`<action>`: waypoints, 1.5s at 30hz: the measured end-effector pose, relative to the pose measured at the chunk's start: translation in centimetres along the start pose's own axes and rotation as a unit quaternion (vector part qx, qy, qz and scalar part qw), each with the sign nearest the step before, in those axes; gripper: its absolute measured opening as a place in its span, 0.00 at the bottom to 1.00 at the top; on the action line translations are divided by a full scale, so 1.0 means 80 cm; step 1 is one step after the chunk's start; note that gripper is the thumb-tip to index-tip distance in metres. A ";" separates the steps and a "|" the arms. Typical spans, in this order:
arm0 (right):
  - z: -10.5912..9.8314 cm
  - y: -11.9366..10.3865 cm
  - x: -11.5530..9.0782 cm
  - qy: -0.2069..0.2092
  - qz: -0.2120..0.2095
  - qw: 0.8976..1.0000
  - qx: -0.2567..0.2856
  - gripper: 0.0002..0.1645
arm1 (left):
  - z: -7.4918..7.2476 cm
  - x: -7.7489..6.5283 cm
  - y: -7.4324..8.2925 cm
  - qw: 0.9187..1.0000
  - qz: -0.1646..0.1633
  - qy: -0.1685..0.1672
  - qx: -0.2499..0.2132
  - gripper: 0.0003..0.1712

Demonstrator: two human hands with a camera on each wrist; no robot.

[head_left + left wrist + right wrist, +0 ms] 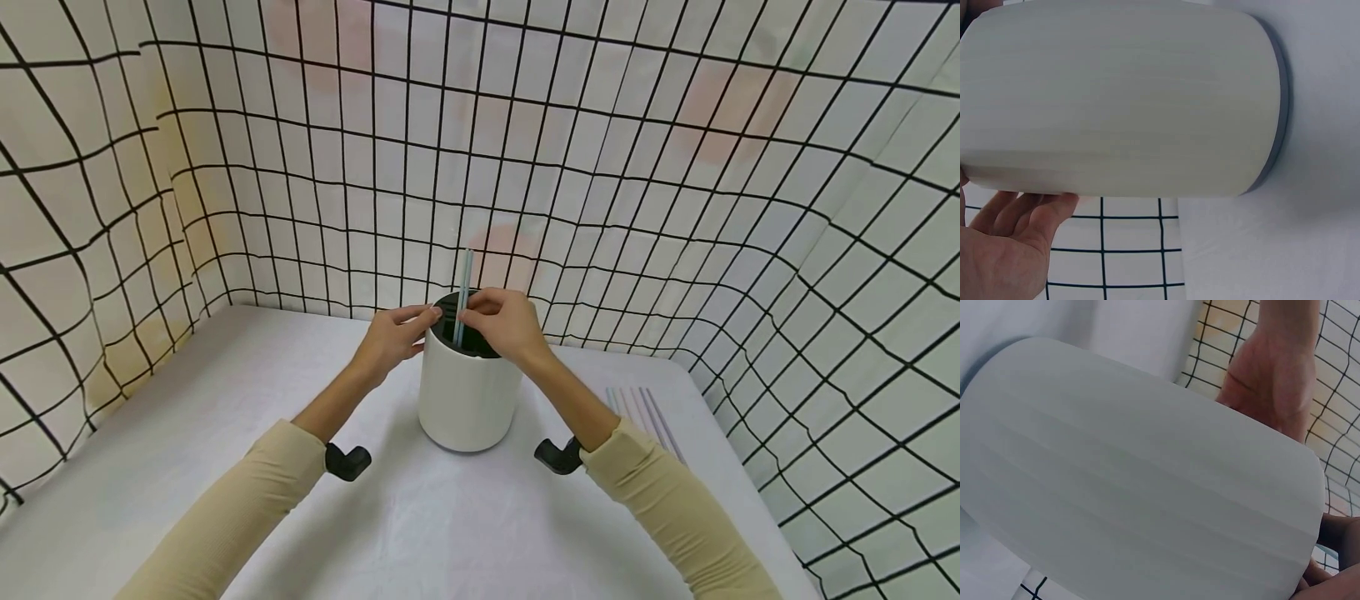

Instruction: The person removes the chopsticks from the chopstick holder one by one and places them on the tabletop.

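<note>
A white cylindrical container (468,400) with a dark inside stands upright on the table. Its smooth side fills much of both wrist views. At its left rim is my left hand (392,340), thumb at the top edge and fingers against the outer side. My right hand (512,325) reaches over the right rim and pinches light-blue straws (465,287), apparently two, between thumb and fingertips. They stand nearly upright, their lower ends inside the dark opening; whether they touch the bottom is hidden. The right fingers (1335,562) show only partly in the right wrist view.
Several pastel straws (637,408) lie side by side on the white table (465,533), by the right forearm. A black wire grid (480,150) with pale sheeting behind it encloses the back and both sides. A black camera mount (347,462) sits at the left wrist.
</note>
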State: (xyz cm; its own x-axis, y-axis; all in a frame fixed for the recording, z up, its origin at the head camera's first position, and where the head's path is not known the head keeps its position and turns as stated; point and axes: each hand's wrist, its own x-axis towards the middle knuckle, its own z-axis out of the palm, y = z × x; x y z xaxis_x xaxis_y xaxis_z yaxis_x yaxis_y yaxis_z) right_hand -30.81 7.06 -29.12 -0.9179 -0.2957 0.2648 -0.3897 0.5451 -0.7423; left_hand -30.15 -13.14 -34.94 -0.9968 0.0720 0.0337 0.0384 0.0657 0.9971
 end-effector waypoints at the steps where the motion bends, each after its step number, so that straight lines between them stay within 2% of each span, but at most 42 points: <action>1: 0.000 0.001 0.000 0.004 -0.002 1.000 0.001 0.12 | 0.000 0.000 0.000 1.000 0.000 0.000 -0.001 0.30; 11: -0.005 0.000 -0.001 0.015 0.010 0.997 0.073 0.13 | 0.001 0.001 0.001 1.000 0.001 -0.001 -0.004 0.30; 18: -0.014 -0.003 -0.003 0.022 0.021 0.988 0.149 0.11 | 0.001 0.000 0.001 1.000 0.000 -0.001 -0.005 0.30; 30: -0.056 -0.011 -0.007 0.078 0.042 0.960 0.266 0.13 | 0.002 -0.001 0.001 1.000 -0.006 0.005 -0.011 0.30; 45: -0.150 0.000 -0.015 0.198 0.071 0.904 0.373 0.15 | 0.003 0.000 0.000 1.000 0.001 0.002 -0.010 0.30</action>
State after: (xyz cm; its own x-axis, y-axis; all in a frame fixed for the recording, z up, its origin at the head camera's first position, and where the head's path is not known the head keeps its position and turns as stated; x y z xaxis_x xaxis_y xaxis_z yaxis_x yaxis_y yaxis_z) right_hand -30.59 16.82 -22.05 -0.9671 0.1212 0.2238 -0.2422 -0.1682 -0.9555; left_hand -30.16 -12.92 -34.95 -0.9971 0.0682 0.0349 0.0380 0.0447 0.9983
